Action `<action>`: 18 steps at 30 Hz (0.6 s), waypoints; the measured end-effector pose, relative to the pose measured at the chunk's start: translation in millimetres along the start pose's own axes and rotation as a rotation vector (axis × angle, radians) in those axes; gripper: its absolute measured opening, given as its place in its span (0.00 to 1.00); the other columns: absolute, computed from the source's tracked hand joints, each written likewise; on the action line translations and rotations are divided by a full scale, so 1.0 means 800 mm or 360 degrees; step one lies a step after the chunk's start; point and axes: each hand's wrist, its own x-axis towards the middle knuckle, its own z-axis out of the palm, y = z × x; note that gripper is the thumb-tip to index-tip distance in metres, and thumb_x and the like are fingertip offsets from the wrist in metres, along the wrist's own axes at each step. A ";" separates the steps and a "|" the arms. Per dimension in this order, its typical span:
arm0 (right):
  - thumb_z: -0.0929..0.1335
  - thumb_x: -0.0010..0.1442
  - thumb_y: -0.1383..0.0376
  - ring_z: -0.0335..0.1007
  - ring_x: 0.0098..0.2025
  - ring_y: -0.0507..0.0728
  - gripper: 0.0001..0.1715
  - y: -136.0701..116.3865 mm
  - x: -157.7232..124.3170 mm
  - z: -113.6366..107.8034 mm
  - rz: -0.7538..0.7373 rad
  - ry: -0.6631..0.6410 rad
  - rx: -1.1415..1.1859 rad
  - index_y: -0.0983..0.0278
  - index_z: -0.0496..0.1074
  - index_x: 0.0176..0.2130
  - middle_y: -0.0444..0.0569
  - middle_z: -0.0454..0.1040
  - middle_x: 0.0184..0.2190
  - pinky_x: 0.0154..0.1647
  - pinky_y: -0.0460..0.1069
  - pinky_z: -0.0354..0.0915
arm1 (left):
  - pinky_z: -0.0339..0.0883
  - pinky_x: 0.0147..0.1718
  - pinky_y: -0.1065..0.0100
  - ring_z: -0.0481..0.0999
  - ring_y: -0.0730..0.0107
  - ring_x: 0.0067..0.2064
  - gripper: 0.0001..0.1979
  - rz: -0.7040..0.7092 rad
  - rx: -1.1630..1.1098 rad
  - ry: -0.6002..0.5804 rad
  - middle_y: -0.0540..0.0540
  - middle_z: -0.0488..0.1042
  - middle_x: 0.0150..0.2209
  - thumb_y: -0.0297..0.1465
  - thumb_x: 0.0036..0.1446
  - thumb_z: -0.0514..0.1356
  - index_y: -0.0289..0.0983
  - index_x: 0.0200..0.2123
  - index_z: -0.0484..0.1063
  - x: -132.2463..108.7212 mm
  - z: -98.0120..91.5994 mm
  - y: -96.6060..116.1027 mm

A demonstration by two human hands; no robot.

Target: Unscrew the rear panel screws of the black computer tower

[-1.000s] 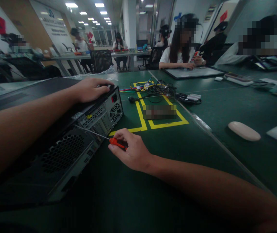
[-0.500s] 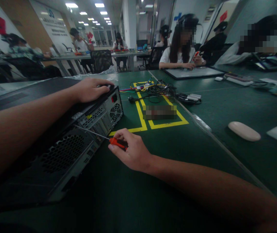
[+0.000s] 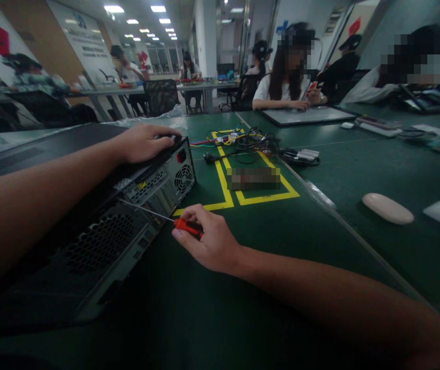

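A black desktop computer case (image 3: 42, 141) lies on its side at the left, its metal back panel with fan grille and ports facing right. My left hand (image 3: 148, 143) rests flat on its upper side near the back corner, fingers stretched out. In my right hand (image 3: 214, 239) is a screwdriver (image 3: 189, 227) with an orange and black handle, pinched between thumb and fingers. Its long thin shaft points left to the edge of the back panel, beside the round honeycomb vent (image 3: 102, 241). Whether the tip sits in a screw is too small to tell.
Beyond the case lies a tangle of black cables (image 3: 256, 141) on the green table, near yellow tape outlines (image 3: 268, 199) and a blurred-out object (image 3: 253, 178). A pale oval object (image 3: 388, 208) is at the right. Across the table a person works over a flat panel (image 3: 308, 115).
Hardly anything differs. My left hand stays on the case and the screwdriver keeps its place, its handle perhaps turned very slightly.
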 end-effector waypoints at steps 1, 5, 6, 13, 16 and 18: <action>0.76 0.76 0.52 0.82 0.43 0.59 0.15 0.000 0.000 -0.001 -0.0003 0.0000 -0.0006 0.57 0.76 0.53 0.49 0.86 0.46 0.48 0.54 0.76 | 0.68 0.77 0.41 0.81 0.34 0.73 0.43 0.0010 0.0004 0.0010 0.32 0.81 0.77 0.51 0.75 0.49 0.33 0.79 0.80 0.000 0.001 -0.001; 0.75 0.78 0.53 0.82 0.44 0.59 0.13 -0.002 0.001 -0.003 -0.0042 0.0001 -0.0035 0.59 0.79 0.52 0.50 0.87 0.46 0.51 0.55 0.77 | 0.68 0.77 0.44 0.81 0.38 0.73 0.42 0.0007 0.0026 0.0036 0.34 0.82 0.76 0.52 0.76 0.49 0.36 0.78 0.80 0.003 0.004 -0.007; 0.74 0.79 0.53 0.82 0.44 0.59 0.13 -0.002 0.001 -0.003 -0.0055 -0.0001 -0.0041 0.59 0.79 0.52 0.50 0.87 0.46 0.52 0.55 0.77 | 0.68 0.76 0.44 0.81 0.38 0.73 0.42 -0.0002 0.0028 0.0033 0.35 0.82 0.76 0.52 0.75 0.49 0.36 0.78 0.81 0.003 0.004 -0.008; 0.75 0.79 0.52 0.84 0.43 0.60 0.16 0.002 0.000 0.000 -0.0053 -0.0013 0.0008 0.59 0.79 0.57 0.48 0.86 0.44 0.50 0.55 0.78 | 0.67 0.77 0.47 0.81 0.38 0.73 0.43 -0.0032 0.0008 -0.0004 0.35 0.81 0.77 0.51 0.75 0.49 0.35 0.79 0.79 -0.001 -0.001 0.002; 0.78 0.74 0.53 0.84 0.43 0.60 0.22 0.003 -0.001 0.001 -0.0005 0.0002 -0.0003 0.57 0.75 0.60 0.47 0.86 0.45 0.49 0.54 0.78 | 0.68 0.77 0.45 0.81 0.37 0.73 0.42 -0.0008 0.0008 0.0007 0.35 0.81 0.76 0.51 0.75 0.49 0.35 0.79 0.79 0.000 0.001 -0.002; 0.77 0.74 0.53 0.84 0.43 0.60 0.18 0.002 -0.001 0.001 -0.0008 0.0002 -0.0015 0.57 0.74 0.56 0.47 0.86 0.46 0.48 0.54 0.78 | 0.68 0.77 0.44 0.81 0.36 0.73 0.42 0.0004 0.0013 0.0016 0.35 0.81 0.76 0.52 0.75 0.49 0.36 0.79 0.80 0.001 0.003 -0.006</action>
